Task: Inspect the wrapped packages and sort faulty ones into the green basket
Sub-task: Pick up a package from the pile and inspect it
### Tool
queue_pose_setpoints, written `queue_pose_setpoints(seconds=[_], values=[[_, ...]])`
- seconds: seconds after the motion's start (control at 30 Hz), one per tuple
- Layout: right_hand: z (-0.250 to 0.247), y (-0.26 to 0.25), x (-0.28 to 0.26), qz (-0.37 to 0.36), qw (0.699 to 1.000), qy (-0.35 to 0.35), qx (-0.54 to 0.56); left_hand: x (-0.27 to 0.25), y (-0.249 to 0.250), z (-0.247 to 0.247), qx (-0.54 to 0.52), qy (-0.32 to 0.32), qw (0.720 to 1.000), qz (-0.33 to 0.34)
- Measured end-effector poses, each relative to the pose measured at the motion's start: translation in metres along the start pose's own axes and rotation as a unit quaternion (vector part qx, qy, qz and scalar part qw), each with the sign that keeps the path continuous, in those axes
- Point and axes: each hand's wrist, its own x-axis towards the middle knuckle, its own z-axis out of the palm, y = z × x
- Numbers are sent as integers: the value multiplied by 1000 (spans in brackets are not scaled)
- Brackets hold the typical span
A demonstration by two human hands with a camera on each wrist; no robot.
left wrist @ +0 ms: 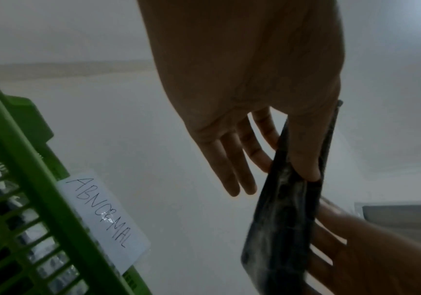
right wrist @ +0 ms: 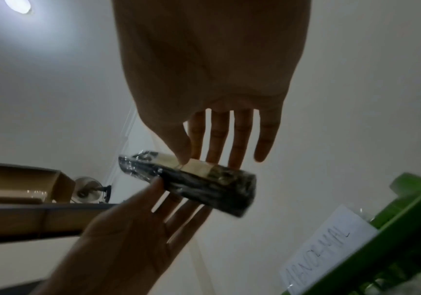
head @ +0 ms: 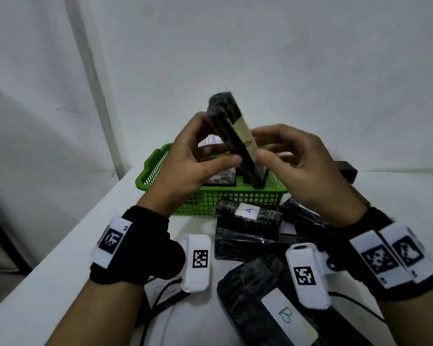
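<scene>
Nearest, more wrapped packages lie on the white desk. Just past them, the left hand and the right hand each pinch the black package with thumb and fingers, tilted up on end over the green basket. Turn it slowly and look at every side. Keep both grips snug, because the wrap looks slippery.

Soft, even light is filling the head view, dimming toward the left corner, and straight lines are bowing at the edges. Motion blur is smearing the right hand. Both wrist views are looking dim and grainy, with palms showing as backlit silhouettes. A ceiling lamp is glaring in the right wrist view's top left corner.
</scene>
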Motion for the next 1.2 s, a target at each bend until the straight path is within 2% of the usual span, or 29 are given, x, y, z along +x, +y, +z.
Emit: queue_pose_setpoints(seconds=[0.1,0.23,0.37,0.43,0.53,0.63,0.8,0.93,1.1,1.2], values=[[2,2,7,14,1000,-5,-27,-4,-1,-9,24,5,999,-34],[6,-7,39,24,991,-87,-102,-6,-9,-39,44,36,995,-77],[21,-5,93,16,956,-207,-209,2,-32,-80,105,157,976,-112],[37,4,120,4,924,-284,-256,6,-47,-94,151,181,963,-131],[68,23,152,-1,860,-402,-315,6,-68,-106,201,167,951,-165],[100,42,175,-10,797,-490,-353,3,-86,-114,235,133,946,-176],[148,69,177,-17,732,-598,-325,2,-95,-123,261,91,946,-170],[166,78,177,-48,714,-638,-285,3,-96,-129,244,73,947,-195],[167,76,174,-197,656,-646,-338,4,-98,-130,248,73,944,-203],[161,74,176,-210,640,-648,-354,6,-97,-128,268,64,937,-213]])
